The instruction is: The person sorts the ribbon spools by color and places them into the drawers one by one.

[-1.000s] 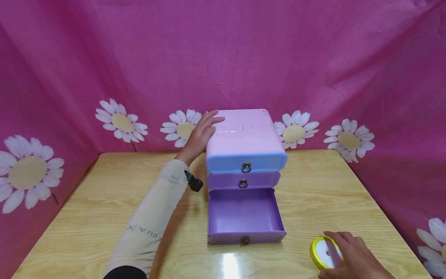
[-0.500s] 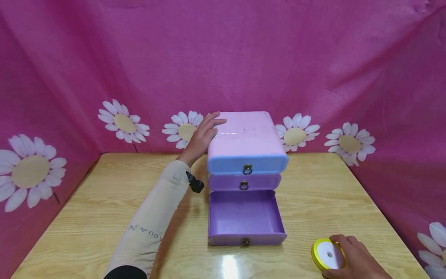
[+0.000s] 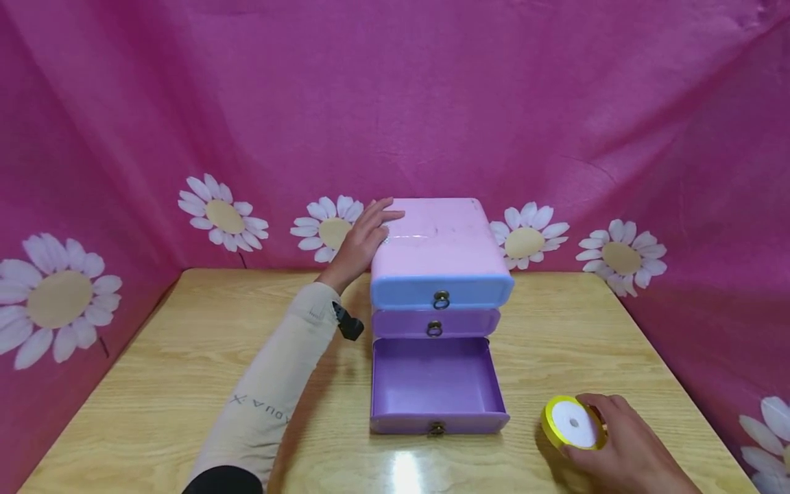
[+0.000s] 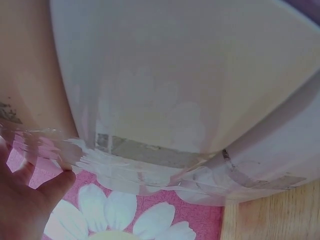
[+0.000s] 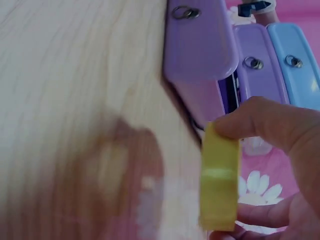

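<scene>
A small chest of drawers, pink on top, stands mid-table. My left hand rests on its top left edge, fingers spread and relaxed; in the left wrist view that hand lies against the chest's shiny side. At the front right, my right hand grips a roll of yellow ribbon with a white face. The right wrist view shows the thumb and fingers pinching the ribbon roll's yellow edge, above its shadow on the table.
The chest's bottom purple drawer is pulled out, with a bare inside. Its middle purple drawer and blue top drawer have ring handles. A pink flowered cloth hangs behind the wooden table.
My right hand has raised the ribbon roll and brought it slightly up and left toward the chest. The left hand keeps its place on the chest; the view has shifted slightly.
</scene>
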{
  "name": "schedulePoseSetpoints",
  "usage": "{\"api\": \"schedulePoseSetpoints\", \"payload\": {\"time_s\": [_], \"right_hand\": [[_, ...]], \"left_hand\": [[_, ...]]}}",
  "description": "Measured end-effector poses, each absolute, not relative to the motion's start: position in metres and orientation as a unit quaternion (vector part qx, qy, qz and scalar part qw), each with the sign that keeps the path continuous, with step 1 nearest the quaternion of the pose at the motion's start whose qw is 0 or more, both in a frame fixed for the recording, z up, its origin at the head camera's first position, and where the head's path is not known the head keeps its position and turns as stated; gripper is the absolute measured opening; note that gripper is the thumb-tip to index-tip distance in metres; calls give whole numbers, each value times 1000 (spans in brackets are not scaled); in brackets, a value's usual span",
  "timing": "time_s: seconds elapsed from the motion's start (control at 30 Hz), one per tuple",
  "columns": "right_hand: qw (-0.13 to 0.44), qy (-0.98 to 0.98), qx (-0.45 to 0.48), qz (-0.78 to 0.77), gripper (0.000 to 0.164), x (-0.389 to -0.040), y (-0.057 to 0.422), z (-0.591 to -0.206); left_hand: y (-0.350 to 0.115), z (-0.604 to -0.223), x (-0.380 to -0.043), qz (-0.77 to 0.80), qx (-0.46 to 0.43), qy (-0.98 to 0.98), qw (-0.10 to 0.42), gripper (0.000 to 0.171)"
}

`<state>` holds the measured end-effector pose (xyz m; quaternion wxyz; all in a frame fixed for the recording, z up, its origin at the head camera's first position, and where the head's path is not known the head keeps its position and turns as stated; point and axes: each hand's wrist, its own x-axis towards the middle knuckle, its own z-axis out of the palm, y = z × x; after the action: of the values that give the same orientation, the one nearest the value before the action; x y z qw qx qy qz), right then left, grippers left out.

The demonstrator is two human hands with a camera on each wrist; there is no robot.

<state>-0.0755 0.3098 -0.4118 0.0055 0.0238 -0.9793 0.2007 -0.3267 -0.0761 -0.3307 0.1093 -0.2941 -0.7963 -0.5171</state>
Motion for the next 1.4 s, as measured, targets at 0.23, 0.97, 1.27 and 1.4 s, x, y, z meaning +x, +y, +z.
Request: {"api": "schedulePoseSetpoints", "payload": {"time_s": [0.23, 0.97, 1.27, 1.4], "right_hand": [[122, -958, 85, 246, 70, -82, 280, -397], [104, -915, 177, 347, 57, -129, 202, -392], [93, -916, 197, 337, 55, -146, 189, -404], [106, -914, 210, 331, 55, -150, 187, -407]], "left_hand": [[-79, -333, -331, -514, -293, -797, 122, 38], [-77, -331, -325, -521, -289, -796, 106, 38], [-77, -335, -329, -507, -292, -802, 122, 38], [-77, -334, -329, -505, -295, -801, 126, 39]]}}
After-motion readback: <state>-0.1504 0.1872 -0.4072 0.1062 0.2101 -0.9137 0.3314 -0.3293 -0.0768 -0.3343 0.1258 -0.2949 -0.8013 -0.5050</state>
